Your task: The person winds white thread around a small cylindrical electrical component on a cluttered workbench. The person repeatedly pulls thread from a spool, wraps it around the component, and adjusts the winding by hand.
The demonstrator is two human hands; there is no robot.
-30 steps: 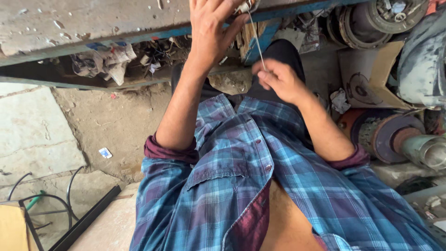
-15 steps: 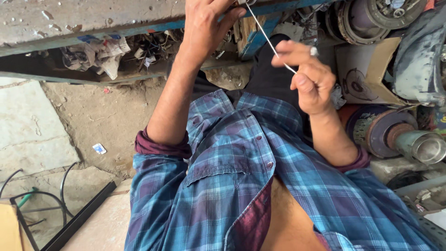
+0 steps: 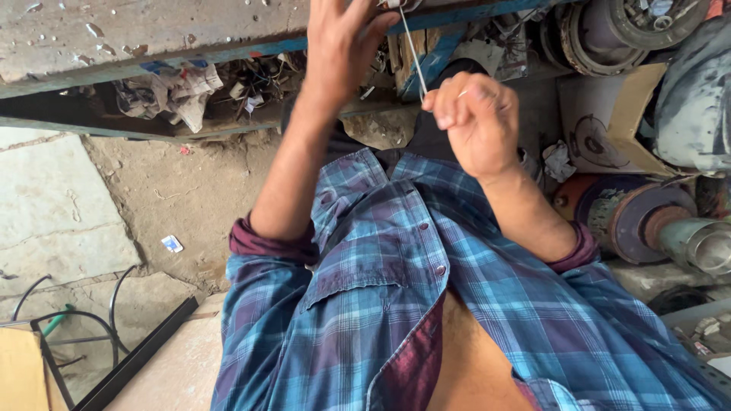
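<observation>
My left hand reaches up to the edge of a worn workbench, its fingers spread against the blue-painted rim near a small object at the very top of the view. My right hand is closed in a fist around a thin pale wire. The wire runs taut from the fist up to the bench edge by my left fingertips. Both forearms come out of rolled sleeves of a blue plaid shirt.
Under the bench a shelf holds crumpled paper and scrap bits. Round metal motor parts and discs lie at the right with a piece of cardboard. Black cables and a black bar lie on the concrete floor at the left.
My right hand has risen from waist height towards the bench, drawing the wire with it. My left hand has stayed at the bench edge.
</observation>
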